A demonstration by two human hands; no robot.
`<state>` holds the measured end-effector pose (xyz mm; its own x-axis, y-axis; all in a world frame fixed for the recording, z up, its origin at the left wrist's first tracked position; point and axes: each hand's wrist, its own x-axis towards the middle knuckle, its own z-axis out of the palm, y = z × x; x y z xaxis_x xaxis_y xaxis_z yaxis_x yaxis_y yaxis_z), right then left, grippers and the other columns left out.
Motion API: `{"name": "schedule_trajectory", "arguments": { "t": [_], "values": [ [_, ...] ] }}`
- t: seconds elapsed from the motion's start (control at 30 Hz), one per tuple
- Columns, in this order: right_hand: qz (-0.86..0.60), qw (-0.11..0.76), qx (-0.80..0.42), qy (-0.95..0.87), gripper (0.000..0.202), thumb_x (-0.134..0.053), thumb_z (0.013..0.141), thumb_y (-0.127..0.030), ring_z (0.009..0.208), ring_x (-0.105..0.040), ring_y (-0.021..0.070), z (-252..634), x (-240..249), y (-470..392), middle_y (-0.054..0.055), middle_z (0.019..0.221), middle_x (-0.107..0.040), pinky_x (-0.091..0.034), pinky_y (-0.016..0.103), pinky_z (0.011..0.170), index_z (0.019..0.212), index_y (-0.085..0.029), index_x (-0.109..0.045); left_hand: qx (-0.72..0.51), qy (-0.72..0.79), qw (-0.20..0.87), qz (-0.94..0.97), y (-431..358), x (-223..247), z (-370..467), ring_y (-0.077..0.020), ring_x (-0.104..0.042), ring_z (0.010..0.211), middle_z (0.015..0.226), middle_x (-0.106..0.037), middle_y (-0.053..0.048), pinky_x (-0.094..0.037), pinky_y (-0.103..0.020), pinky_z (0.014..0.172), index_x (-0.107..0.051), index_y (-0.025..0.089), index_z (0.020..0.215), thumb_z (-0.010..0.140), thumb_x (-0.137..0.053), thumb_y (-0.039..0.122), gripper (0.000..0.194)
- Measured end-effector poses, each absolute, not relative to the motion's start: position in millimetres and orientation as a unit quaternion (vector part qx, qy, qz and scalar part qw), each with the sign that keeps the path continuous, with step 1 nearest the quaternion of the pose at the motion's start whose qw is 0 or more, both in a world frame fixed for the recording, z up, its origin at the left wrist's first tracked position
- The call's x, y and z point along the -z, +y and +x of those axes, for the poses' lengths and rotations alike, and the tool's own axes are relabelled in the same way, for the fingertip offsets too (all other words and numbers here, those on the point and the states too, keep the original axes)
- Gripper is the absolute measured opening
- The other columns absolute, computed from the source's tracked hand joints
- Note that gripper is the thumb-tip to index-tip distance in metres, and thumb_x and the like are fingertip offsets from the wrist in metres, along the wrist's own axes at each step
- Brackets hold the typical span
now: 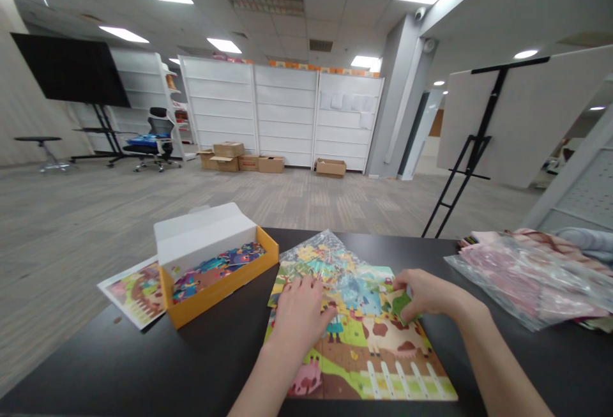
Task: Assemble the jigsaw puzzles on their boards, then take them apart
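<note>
A farm-scene jigsaw puzzle (335, 366) lies on the black table, with a cow, a pig and a white fence on it. My left hand (302, 308) rests on its left part, palm down with the fingers apart. At the puzzle's right side, my right hand (421, 292) pinches a green puzzle piece (399, 305) between thumb and fingers, over or against the puzzle's surface. Behind my left hand, a clear plastic bag (328, 248) with loose pieces overlaps the puzzle's upper part. Its exact contents are hard to make out.
An open yellow box (220, 289) with colourful pieces stands to the left on the black table (191, 372), beside a printed picture sheet (136, 292). Plastic-wrapped pink cloth (531, 276) lies at the right. Beyond the table are cartons, white shelving and a black stand.
</note>
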<state>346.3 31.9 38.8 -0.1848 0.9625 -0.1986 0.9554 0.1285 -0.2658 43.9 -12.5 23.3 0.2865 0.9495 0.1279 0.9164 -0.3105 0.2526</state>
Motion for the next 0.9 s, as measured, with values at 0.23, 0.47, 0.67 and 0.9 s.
{"name": "schedule_trajectory", "arguments": {
  "t": [0.23, 0.47, 0.67, 0.9],
  "values": [
    [-0.637, -0.005, -0.17, -0.752, 0.045, -0.089, 0.042, -0.036, 0.075, -0.06, 0.0238, 344, -41, 29, 0.003, 0.078, -0.066, -0.037, 0.027, 0.06, 0.079, -0.02, -0.068, -0.131, 0.58, 0.05, 0.802, -12, -19, 45, -0.0332, -0.058, 0.11, 0.115, -0.065, -0.014, -0.045, -0.047, 0.095, -0.066, 0.017, 0.111, 0.089, -0.057, 0.041, 0.034],
    [-0.608, -0.014, -0.2, -0.768, 0.041, -0.082, 0.054, -0.035, 0.076, -0.057, 0.0204, 351, -48, 36, 0.003, 0.085, -0.066, -0.034, 0.025, 0.058, 0.084, -0.019, -0.06, -0.132, 0.582, 0.056, 0.801, -13, -22, 46, -0.0329, -0.058, 0.111, 0.115, -0.065, -0.013, -0.046, -0.047, 0.096, -0.067, 0.018, 0.111, 0.089, -0.058, 0.04, 0.033],
    [-0.531, 0.055, -0.374, -0.759, 0.048, -0.069, 0.077, -0.055, 0.064, -0.052, 0.0139, 363, -53, 41, 0.001, 0.074, -0.061, -0.038, 0.024, 0.054, 0.106, -0.016, -0.065, -0.133, 0.581, 0.06, 0.8, -14, -23, 45, -0.0331, -0.058, 0.11, 0.114, -0.066, -0.013, -0.047, -0.047, 0.095, -0.066, 0.017, 0.111, 0.089, -0.058, 0.041, 0.034],
    [-0.459, 0.146, -0.496, -0.722, 0.055, -0.067, 0.082, -0.064, 0.058, -0.045, 0.0084, 338, -52, 40, -0.004, 0.072, -0.053, -0.033, 0.019, 0.048, 0.116, -0.021, -0.061, -0.153, 0.569, 0.056, 0.806, -16, -26, 44, -0.0324, -0.057, 0.114, 0.124, -0.06, -0.013, -0.045, -0.046, 0.097, -0.065, 0.019, 0.111, 0.087, -0.06, 0.037, 0.031]
  ]
}}
